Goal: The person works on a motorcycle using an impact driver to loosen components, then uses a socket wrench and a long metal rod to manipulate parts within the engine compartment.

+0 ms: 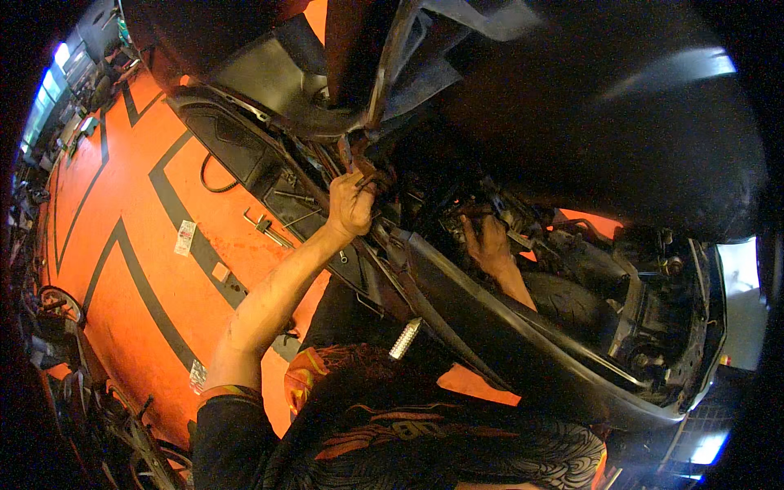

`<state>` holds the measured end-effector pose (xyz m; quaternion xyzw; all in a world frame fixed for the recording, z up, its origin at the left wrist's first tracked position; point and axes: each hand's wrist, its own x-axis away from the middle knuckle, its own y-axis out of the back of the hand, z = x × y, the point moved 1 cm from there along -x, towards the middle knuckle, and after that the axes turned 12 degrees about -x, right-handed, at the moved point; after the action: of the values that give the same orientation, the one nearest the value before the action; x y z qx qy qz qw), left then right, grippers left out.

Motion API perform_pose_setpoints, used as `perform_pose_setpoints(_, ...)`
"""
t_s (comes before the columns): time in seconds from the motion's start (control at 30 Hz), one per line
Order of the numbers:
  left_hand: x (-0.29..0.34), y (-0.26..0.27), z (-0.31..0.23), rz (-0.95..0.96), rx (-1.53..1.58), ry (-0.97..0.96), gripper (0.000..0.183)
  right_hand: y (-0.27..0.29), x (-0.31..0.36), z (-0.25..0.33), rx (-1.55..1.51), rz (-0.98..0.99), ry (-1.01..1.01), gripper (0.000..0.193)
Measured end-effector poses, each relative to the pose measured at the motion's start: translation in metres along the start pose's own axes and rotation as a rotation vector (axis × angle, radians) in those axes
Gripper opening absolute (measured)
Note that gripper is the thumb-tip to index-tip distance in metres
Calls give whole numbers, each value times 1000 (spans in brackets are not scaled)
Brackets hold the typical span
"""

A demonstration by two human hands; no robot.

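Note:
My left hand (353, 202) is closed in a fist at the inner edge of a black vehicle body. What it grips is dark and mostly hidden by the fingers. To its right, my right hand (490, 243) reaches down past the black fender (482, 306) into a dark bay crowded with mechanical parts. Its fingers are bent against a part there, too dark to name. A slim metal hand tool (265, 227) and a small ring-ended tool (343, 256) lie left of my left forearm. Below the hands is a silver ribbed cylinder (406, 339) near the fender's edge.
A large black raised panel (604, 131) hangs over the right side. The orange floor (122, 306) with dark stripes spreads left, with a small white packet (185, 238) on it. A wheel (61, 304) and clutter line the far left. Inside the bay sits a rounded black part (572, 302).

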<state>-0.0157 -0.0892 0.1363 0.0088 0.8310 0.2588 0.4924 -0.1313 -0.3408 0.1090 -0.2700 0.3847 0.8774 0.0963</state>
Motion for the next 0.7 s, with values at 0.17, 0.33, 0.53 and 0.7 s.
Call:
perform_pose_setpoints(0.17, 11, -4, 10, 19, -8, 72, 14, 5, -21, 18, -15, 1, -28, 19)
perform_pose_setpoints(0.33, 3, -3, 0, -23, -12, 55, 13, 14, -24, 12, -104, 83, -168, 25)
perform_pose_setpoints(0.53, 1, 1, -2, 56, 37, 121, 13, 17, -16, 2, -19, 64, -190, 27)
perform_pose_setpoints(0.7, 8, -4, 5, -14, -56, 43, 13, 19, -15, 9, -21, 84, -202, 25)
